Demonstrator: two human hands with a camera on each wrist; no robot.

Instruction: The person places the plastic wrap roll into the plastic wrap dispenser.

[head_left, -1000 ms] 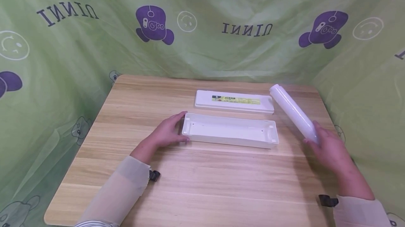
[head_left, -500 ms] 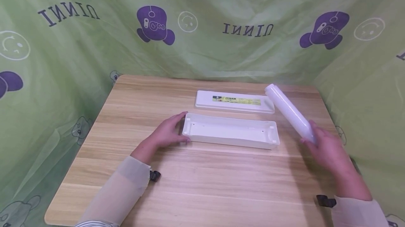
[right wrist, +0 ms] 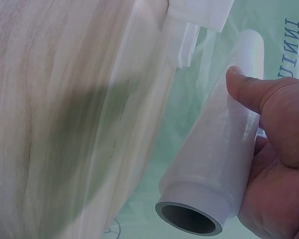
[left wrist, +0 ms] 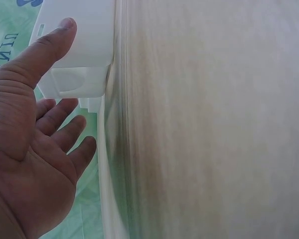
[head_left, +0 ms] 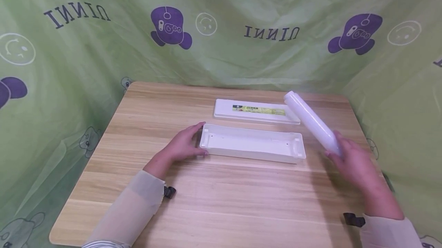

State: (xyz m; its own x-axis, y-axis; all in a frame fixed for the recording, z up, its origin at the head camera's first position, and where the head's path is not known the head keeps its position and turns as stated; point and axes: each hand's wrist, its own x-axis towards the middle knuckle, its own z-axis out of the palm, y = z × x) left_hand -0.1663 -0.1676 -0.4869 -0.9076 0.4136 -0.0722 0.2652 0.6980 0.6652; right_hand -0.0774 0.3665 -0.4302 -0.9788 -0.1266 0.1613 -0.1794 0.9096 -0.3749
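My right hand [head_left: 355, 159] grips the near end of a white roll of cling film [head_left: 312, 121]. The roll slants away to the left, held above the wood, and its hollow core shows at one end in the right wrist view. Lying on the table is a long white plastic box [head_left: 253, 156] with its open top facing up and nothing inside. My left hand [head_left: 181, 144] holds the box's left end, thumb along the near side and fingers at the far side. Behind the box lies its flat white lid [head_left: 224, 111], bearing a yellow label; the roll's far end overlaps its right corner in the head view.
The wooden table [head_left: 207, 209] has rounded corners and stands against a green printed curtain [head_left: 224, 63] at the back and sides. A black wrist strap piece [head_left: 169, 192] shows by the left sleeve, and another black piece [head_left: 353, 220] by the right one.
My right hand has moved slightly left with the roll of cling film, whose far end now overlaps the lid in view. The left hand, box and lid have stayed put.
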